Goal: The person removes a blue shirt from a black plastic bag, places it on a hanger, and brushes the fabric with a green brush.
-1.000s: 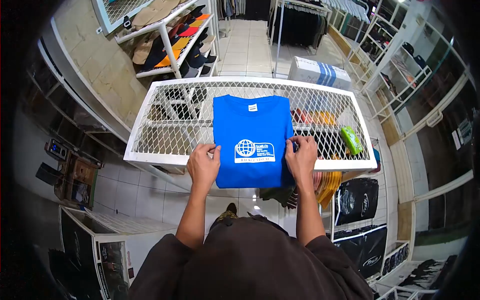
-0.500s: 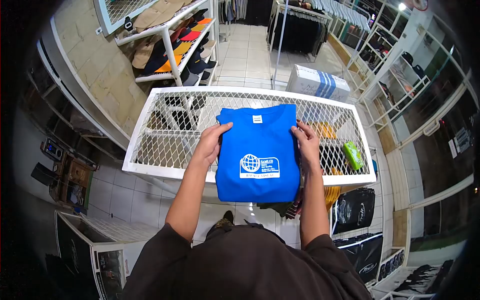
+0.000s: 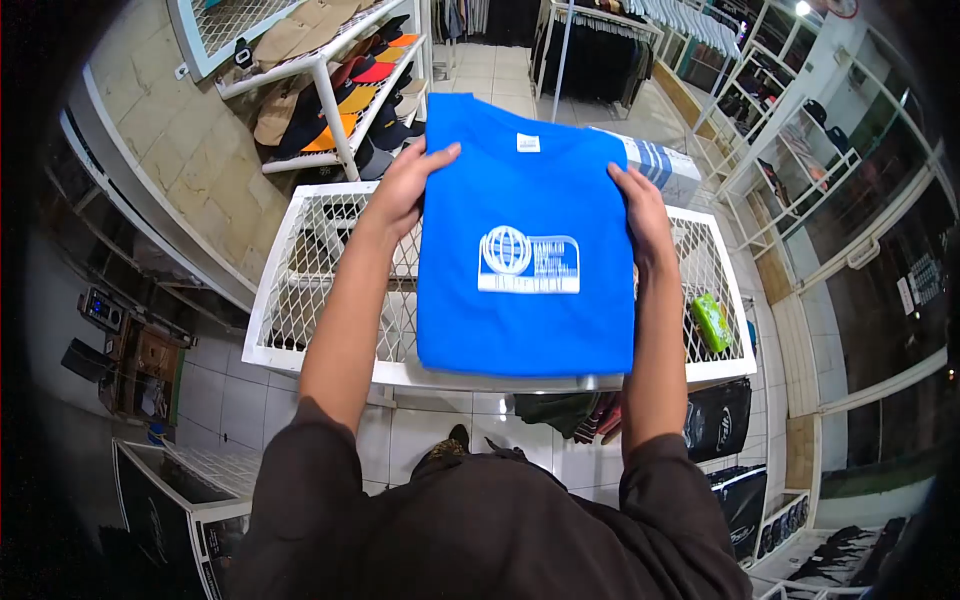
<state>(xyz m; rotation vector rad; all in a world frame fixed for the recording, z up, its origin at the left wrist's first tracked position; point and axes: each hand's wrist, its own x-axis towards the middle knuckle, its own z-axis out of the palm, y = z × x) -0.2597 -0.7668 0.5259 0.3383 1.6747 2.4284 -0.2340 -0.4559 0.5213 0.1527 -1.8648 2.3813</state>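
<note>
A folded blue T-shirt [image 3: 525,335] with a white globe print on its front and a pale neck label is held up in front of me, above the white mesh table. My left hand [image 3: 405,185] grips its left edge near the shoulder, thumb on the front. On the opposite edge, my right hand [image 3: 645,210] pinches the fabric a little lower, so the top edge slopes down to the right. Behind the cloth, the fingers of both hands are hidden.
The white mesh table [image 3: 275,345] spans the space before me, with a green packet [image 3: 712,322] on its right. A white box with blue stripes [image 3: 665,165] stands behind. Caps fill a shelf rack [image 3: 335,120] at the left. Garments hang on racks [image 3: 590,60] further back.
Both hands have raised the T-shirt from low over the tabletop, up and nearer to me. It now looks larger and tilts, its left shoulder higher than the right.
</note>
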